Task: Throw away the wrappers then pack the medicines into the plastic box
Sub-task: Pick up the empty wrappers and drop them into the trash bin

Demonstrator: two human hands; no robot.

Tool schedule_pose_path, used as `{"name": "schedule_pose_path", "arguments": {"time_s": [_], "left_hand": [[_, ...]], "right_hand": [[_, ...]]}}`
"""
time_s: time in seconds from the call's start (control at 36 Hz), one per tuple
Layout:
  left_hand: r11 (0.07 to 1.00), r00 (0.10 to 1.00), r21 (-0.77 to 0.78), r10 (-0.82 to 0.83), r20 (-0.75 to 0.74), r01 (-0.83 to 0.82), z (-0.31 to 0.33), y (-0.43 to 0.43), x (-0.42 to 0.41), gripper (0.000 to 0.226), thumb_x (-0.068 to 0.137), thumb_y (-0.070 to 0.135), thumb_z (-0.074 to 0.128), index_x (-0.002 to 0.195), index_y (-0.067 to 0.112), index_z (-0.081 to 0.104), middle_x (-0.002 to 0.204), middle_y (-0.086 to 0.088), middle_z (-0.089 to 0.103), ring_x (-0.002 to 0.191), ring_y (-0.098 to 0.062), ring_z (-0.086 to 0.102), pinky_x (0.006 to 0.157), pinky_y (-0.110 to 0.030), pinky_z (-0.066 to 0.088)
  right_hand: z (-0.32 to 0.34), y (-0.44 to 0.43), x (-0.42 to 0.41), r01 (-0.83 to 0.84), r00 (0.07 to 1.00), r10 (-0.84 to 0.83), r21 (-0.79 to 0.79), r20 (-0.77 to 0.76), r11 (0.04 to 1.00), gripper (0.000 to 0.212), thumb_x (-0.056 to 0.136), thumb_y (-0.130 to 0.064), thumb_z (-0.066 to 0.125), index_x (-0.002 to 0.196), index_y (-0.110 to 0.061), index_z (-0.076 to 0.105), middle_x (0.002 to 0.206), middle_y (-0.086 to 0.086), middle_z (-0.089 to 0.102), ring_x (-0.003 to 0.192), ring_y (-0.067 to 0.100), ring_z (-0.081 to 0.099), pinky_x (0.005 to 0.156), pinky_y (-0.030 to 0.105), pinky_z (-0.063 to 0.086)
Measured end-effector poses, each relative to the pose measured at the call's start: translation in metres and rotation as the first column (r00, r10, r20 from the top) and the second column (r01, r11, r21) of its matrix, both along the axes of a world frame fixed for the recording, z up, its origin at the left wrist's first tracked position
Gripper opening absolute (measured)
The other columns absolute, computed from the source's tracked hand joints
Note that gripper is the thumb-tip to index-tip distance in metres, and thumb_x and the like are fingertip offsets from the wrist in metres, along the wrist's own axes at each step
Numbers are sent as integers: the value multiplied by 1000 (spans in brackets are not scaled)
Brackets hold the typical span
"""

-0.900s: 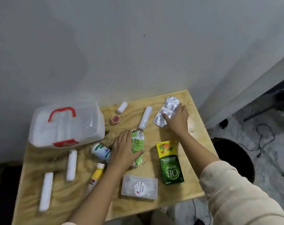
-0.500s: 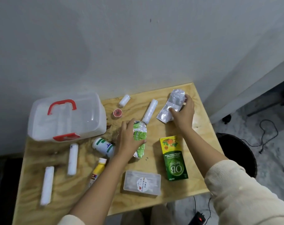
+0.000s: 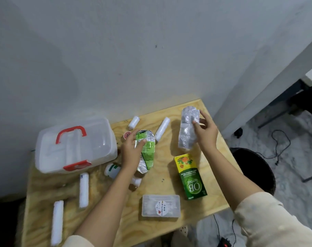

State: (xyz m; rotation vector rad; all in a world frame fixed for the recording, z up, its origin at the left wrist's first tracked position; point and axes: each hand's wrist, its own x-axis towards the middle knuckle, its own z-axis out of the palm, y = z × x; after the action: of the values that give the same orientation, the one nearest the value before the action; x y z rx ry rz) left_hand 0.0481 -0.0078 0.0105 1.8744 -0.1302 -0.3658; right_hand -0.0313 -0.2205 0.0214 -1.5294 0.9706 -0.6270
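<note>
- Head view looks down on a plywood bench [image 3: 212, 202] set against a pale wall, with both forearms reaching in from the lower edge.
- Left hand [image 3: 131, 150] is raised above the bench, its fingers curled round a crumpled green wrapper [image 3: 146, 150], the thumb pressed on the printed face; the wrapper hangs lengthwise with its silver inner side showing at the lower end.
- Right hand [image 3: 207, 132] is raised near the far right corner, pinching the edge of a creased silver wrapper [image 3: 187, 129] between thumb and fingers; the wrapper stands roughly upright, clear of the bench.
- A cream sleeve [image 3: 269, 221] covers the right forearm from the elbow back.
- Plastic box [image 3: 75, 148] sits at the left rear of the bench, translucent white, with its lid shut, a red handle on top and a red latch on the front; what is inside cannot be made out.
- A small clear case [image 3: 160, 205] with a round sticker lies near the front edge, closed.
- A green and yellow carton [image 3: 190, 175] lies flat between the two arms.
- A white bottle [image 3: 112, 171] with green print lies just beside the left wrist, partly hidden by it.
- White rolls lie scattered: two [image 3: 84, 189] [image 3: 57, 221] at the left front, two [image 3: 133, 122] [image 3: 162, 129] at the rear.
- A dark round bin [image 3: 255, 170] stands on the floor to the right of the bench.
</note>
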Motion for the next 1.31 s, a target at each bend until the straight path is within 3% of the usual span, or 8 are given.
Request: {"name": "schedule_pose_path", "arguments": {"time_s": [0.11,0.22,0.39,0.53,0.69,0.97,1.14,1.31], "left_hand": [[1000,998,-21,-21,50,22,22,-8,6,45,86,9,67,130,16,57,126,4,53,114,-10,48,93,-22,37],[993,993,-79,-78,86,85,52,-27,4,47,87,9,67,132,13,55,127,4,53,117,-10,47,96,-24,38],[959,961,-115,-244,127,258,87,-83,-18,45,89,13,65,133,12,52,124,4,52,117,-11,44,96,-26,38],[900,906,-121,-402,134,418,98,-148,-57,42,89,12,65,130,12,55,122,-1,57,111,-13,48,91,-22,38],[795,802,-107,-589,100,597,78,-235,-111,40,88,8,64,127,12,56,114,-2,60,98,-8,57,74,3,38],[647,651,77,-757,-57,759,-15,-358,-197,39,90,12,63,127,20,57,115,0,60,107,-20,55,93,-33,46],[590,617,195,-777,-126,783,-83,-398,-225,39,90,9,60,128,17,56,115,-6,64,92,-15,56,74,-17,42],[540,599,294,-784,-165,788,-132,-424,-238,42,92,13,57,132,20,53,123,-6,62,107,-22,57,95,-38,48]], "right_hand": [[23,1,-14,48,998,-48,-7,43,999,41,85,-13,63,124,-23,58,96,3,65,75,12,60,79,32,53],[51,-4,-38,121,989,-117,-40,92,992,42,84,-4,62,124,-16,57,96,4,63,70,2,57,67,9,49],[84,-24,-97,217,972,-209,-75,105,973,44,84,-3,63,127,-10,54,111,9,65,88,14,60,83,23,51],[88,-57,-158,329,944,-325,-118,58,937,44,85,-1,61,128,-10,53,105,5,62,84,9,57,68,-1,44],[64,-108,-227,454,884,-462,-110,-63,884,43,88,-8,60,129,-15,52,97,5,61,79,12,56,66,14,42],[-41,-183,-306,529,804,-508,-17,-307,848,44,89,-4,54,130,-18,50,101,9,60,80,19,55,59,13,40],[-100,-210,-323,509,798,-457,33,-393,860,44,90,-2,52,132,-16,48,87,-4,53,64,8,51,50,5,40],[-149,-228,-327,508,793,-437,66,-423,859,46,91,-1,48,133,-18,47,93,2,58,65,10,52,51,6,41]]}}
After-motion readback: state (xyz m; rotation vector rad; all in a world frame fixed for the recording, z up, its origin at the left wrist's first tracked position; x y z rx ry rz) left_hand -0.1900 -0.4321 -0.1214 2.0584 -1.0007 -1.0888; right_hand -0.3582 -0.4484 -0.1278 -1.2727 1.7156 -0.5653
